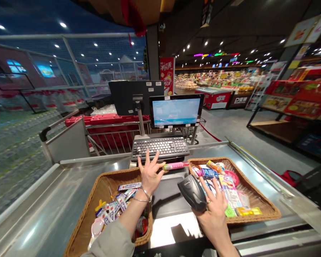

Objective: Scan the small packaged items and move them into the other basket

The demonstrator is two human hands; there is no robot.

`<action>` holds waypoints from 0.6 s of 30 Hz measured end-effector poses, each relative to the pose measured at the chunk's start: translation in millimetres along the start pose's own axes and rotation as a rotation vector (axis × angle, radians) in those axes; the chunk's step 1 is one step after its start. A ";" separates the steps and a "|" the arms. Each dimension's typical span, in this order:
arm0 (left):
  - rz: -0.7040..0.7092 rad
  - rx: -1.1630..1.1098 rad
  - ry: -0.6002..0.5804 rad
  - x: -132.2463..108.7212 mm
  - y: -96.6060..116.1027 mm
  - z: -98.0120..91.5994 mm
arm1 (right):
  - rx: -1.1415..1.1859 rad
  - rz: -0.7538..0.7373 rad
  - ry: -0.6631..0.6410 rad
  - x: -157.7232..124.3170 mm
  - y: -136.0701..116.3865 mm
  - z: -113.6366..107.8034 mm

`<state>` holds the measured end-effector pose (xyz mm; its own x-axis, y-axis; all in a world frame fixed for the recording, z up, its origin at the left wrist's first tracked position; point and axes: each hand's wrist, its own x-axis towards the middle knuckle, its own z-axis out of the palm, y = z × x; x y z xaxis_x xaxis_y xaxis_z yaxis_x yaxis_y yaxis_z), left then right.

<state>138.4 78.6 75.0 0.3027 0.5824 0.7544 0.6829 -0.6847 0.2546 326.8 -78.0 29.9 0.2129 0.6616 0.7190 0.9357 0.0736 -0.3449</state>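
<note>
A slim pink tube with a green end and a red tip (176, 165) is pinched between thumb and finger of my left hand (151, 173), whose other fingers spread in front of the black keyboard (160, 145). The black barcode scanner (192, 192) rests against my right hand (214, 210); its fingers reach up beside it, and its grip is hidden. My left forearm crosses a wicker basket (82, 214) of small wrapped packets. Beyond my right hand, another wicker basket (267, 208) holds colourful packaged items.
Behind the keyboard stand a lit monitor (176, 111) and a dark screen seen from behind (128, 98). A metal counter (50, 200) carries the baskets. Past it are a shopping cart (112, 139) and shelves at the right (296, 100).
</note>
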 end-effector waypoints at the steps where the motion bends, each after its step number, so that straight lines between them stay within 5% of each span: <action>1: 0.008 -0.004 -0.001 1.4 1.3 1.0 | -0.002 0.008 0.009 -0.2 1.3 -0.9; 18: 0.126 -0.078 -0.049 19.9 26.2 27.4 | -0.028 0.145 0.077 -7.8 27.2 -16.8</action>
<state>180.5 84.2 80.1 0.4160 0.5095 0.7532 0.5844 -0.7844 0.2079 355.3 -93.7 25.0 0.3664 0.6049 0.7070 0.9008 -0.0403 -0.4323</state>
